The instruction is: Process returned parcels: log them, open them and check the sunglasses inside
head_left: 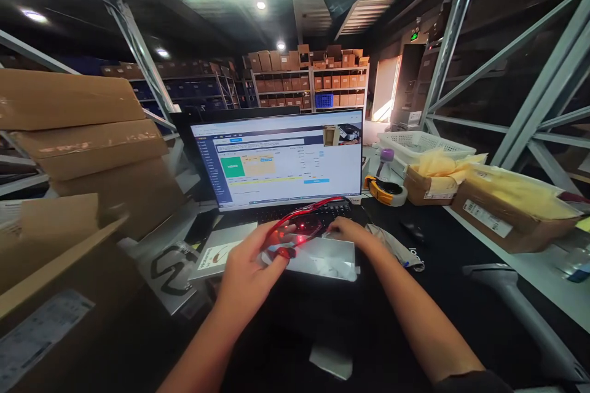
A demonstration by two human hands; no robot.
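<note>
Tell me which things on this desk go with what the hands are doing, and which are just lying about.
In hand: red glasses, held by the left hand; right hand beside them; clear bag underneath; open laptop behind.
Lying about: tape roll, bottle, white basket, boxes of yellow paper, stacked cardboard boxes on the left.

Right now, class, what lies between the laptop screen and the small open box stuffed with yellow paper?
The head view shows a tape roll and, just behind it, a purple-capped bottle.
</note>
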